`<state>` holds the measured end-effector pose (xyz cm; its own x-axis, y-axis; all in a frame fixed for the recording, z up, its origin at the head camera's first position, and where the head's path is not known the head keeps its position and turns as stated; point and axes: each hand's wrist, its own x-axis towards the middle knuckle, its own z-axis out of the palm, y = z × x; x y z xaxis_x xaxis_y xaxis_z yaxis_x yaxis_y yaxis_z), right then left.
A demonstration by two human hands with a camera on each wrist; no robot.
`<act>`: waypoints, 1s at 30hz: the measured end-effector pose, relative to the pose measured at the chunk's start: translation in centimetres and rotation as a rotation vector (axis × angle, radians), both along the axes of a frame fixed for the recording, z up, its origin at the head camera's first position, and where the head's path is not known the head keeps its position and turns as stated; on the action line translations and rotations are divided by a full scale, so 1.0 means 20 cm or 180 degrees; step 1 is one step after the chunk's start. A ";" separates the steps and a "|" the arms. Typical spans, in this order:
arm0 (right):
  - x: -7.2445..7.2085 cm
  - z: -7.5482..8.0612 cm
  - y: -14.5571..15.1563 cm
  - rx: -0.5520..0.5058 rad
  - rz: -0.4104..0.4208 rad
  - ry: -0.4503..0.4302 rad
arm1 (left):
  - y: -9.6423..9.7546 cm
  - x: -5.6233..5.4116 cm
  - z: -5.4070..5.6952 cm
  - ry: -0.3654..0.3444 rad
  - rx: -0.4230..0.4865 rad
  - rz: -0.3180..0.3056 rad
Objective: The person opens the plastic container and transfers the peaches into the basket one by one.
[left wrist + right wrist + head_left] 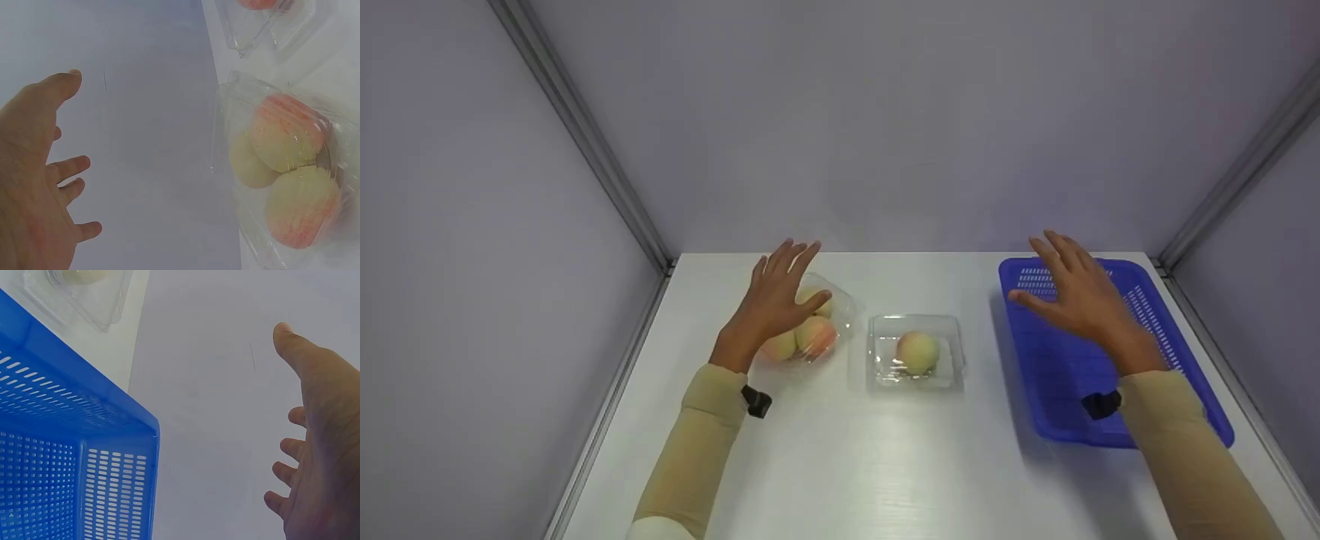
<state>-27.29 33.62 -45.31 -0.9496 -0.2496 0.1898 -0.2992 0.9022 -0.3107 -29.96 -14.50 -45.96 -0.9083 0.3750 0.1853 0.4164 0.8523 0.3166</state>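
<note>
My left hand (774,300) is held in the air with spread fingers, overlapping a clear plastic bag or box of peaches (289,132) in the head view. Three peaches show inside that clear pack in the left wrist view, pale yellow with pink blush. To its right, a clear plastic clamshell box (916,322) holds a single peach (918,352). Over a blue plastic basket (1057,405) hangs my right hand (1084,300), fingers apart and nothing in it. The right wrist view shows the thumb and fingertips of that hand beside the basket's slotted wall.
The white table (870,465) runs back to a grey wall (847,135). Metal frame posts (585,135) and side panels bound it on the left and right. The basket stands near the right edge.
</note>
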 end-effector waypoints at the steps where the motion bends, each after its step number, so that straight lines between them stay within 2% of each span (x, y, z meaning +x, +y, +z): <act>1: 0.00 0.00 -0.01 -0.0001 0.0009 0.0014 | 0.00 0.00 0.00 -0.0003 -0.0004 -0.0001; 10: 0.04 -0.02 -0.07 0.0017 0.0066 0.0056 | 0.03 0.05 -0.01 -0.0038 0.0023 -0.0064; 24: 0.09 -0.04 -0.17 0.0002 0.0188 0.0086 | 0.11 0.08 -0.05 0.0175 0.0105 -0.0293; 30: 0.10 -0.06 -0.21 -0.0013 0.0269 0.0114 | 0.15 0.09 -0.09 0.0215 0.0113 -0.0407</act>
<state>-25.20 29.40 -46.50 -0.9178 -0.3275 0.2246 -0.3851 0.8720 -0.3021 -28.11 -11.57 -47.67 -0.8385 0.4790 0.2597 0.5423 0.7796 0.3131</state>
